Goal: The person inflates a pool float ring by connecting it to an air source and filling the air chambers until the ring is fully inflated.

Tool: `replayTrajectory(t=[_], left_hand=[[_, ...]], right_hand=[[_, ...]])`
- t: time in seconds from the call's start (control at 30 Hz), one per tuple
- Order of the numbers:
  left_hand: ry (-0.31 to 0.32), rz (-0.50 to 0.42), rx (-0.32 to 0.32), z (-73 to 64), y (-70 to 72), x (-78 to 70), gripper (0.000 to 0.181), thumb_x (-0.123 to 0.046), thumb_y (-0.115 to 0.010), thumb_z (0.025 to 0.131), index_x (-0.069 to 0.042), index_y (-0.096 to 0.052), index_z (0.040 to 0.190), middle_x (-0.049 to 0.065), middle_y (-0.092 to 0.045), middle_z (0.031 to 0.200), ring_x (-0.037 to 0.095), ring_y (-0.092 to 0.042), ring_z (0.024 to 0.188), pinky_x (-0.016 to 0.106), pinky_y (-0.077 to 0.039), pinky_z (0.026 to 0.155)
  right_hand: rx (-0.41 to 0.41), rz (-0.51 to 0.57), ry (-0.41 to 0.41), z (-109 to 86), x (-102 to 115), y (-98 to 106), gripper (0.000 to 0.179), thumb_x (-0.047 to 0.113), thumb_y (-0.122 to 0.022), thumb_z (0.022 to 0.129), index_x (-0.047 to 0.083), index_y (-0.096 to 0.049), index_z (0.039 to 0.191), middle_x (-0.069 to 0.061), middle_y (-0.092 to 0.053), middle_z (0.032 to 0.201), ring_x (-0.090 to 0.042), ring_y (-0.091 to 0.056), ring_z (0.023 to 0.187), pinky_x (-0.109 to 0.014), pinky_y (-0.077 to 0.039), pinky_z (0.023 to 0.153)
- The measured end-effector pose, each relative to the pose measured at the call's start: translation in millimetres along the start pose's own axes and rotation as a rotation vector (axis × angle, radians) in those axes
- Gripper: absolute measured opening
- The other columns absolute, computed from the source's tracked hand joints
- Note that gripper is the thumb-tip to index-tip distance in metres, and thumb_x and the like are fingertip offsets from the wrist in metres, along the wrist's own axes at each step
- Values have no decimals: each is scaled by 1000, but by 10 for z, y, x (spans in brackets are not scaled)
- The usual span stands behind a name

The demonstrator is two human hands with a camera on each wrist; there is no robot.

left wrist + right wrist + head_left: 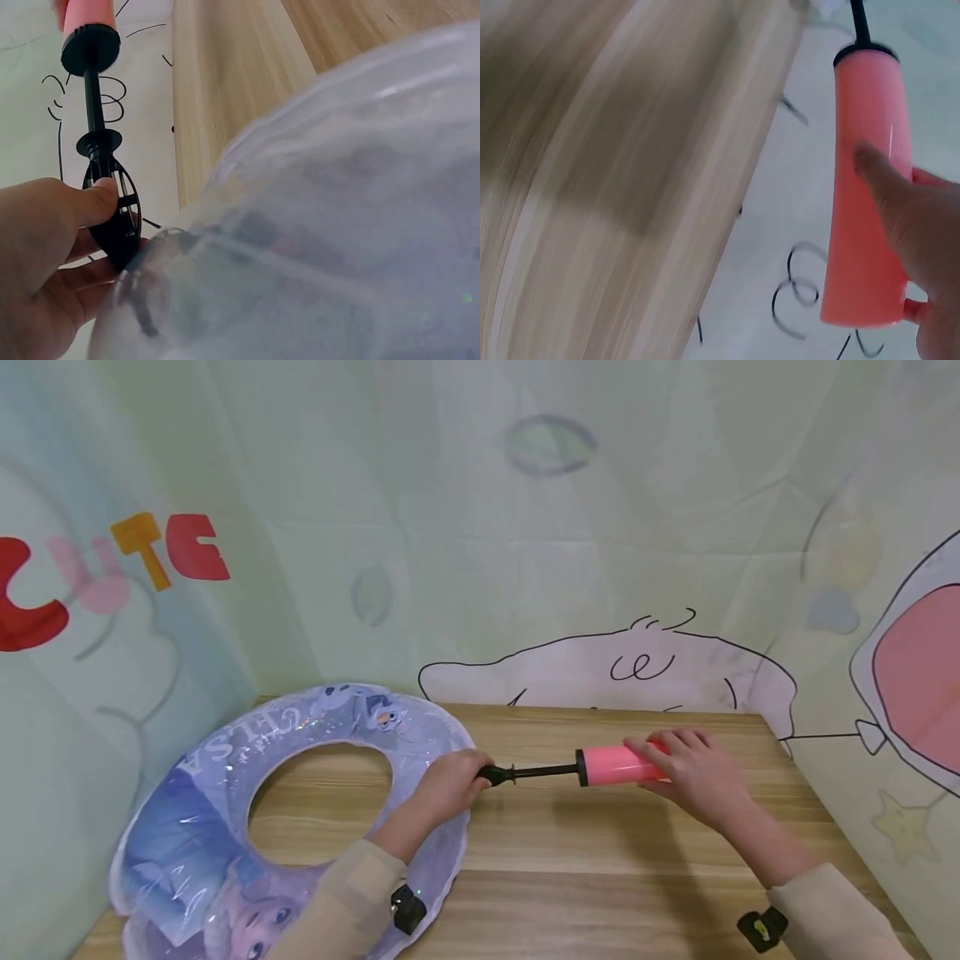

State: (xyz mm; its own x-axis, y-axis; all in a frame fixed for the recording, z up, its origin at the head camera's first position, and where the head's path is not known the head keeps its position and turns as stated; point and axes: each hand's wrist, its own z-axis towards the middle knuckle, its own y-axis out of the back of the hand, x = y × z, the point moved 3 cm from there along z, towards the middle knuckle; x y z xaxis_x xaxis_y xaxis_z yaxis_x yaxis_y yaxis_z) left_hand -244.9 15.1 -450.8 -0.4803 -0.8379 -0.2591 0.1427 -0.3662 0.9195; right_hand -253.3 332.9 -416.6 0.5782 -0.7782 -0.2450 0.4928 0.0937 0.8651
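A pink hand pump [615, 765] is held level above the table, its black rod [547, 771] partly drawn out of the barrel. My left hand [450, 783] grips the black handle at the rod's end; in the left wrist view the thumb presses on that handle [124, 232]. Around the pink barrel [866, 210] curl the fingers of my right hand [693, 772]. An inflated swim ring [187, 818], blue and purple with cartoon prints, lies at the left, under and beside my left forearm.
The wooden table [570, 893] spans the space below the hands. Behind it and at both sides hangs a printed cloth backdrop [465, 568] with drawings and coloured letters. Each sleeve has a small black device [407, 910] strapped near the wrist.
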Motion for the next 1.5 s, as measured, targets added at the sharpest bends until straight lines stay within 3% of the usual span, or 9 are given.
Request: replayTrajectory(t=[0.53, 0.73, 0.97, 1.27, 1.5], left_hand=[[17, 23, -31, 17, -8, -61, 17, -11, -69, 80, -8, -66, 97, 6, -66, 84, 19, -61, 75, 36, -49, 67], [44, 12, -23, 21, -12, -55, 16, -11, -69, 80, -8, -67, 96, 6, -66, 84, 18, -59, 73, 36, -48, 65], [51, 1, -13, 36, -11, -37, 15, -14, -70, 80, -12, -67, 94, 3, -66, 85, 18, -59, 74, 36, -48, 66], [76, 7, 31, 34, -7, -11, 15, -19, -69, 81, -13, -66, 95, 1, -67, 87, 16, -60, 76, 36, -48, 67], [68, -12, 28, 31, -14, 7, 16, -18, -69, 81, -12, -65, 95, 2, -66, 87, 19, -60, 76, 38, -48, 66]], right_hand=[[-92, -39, 77, 430, 596, -153, 61, 40, -83, 61, 25, -59, 115, -6, -62, 96, -26, -55, 92, -46, -43, 78], [-87, -66, 85, 511, 712, -181, 58, 43, -81, 64, 26, -58, 115, -5, -63, 96, -25, -55, 91, -44, -43, 78], [-98, -21, 92, 485, 652, -206, 57, 42, -81, 64, 25, -60, 114, -5, -63, 96, -25, -56, 91, -44, -44, 77], [-38, 55, 63, 372, 441, -204, 61, 40, -82, 63, 25, -61, 118, -5, -63, 99, -27, -56, 97, -47, -44, 80], [5, 61, 26, 250, 255, -174, 61, 39, -81, 65, 26, -60, 121, -5, -63, 101, -28, -55, 99, -48, -43, 81]])
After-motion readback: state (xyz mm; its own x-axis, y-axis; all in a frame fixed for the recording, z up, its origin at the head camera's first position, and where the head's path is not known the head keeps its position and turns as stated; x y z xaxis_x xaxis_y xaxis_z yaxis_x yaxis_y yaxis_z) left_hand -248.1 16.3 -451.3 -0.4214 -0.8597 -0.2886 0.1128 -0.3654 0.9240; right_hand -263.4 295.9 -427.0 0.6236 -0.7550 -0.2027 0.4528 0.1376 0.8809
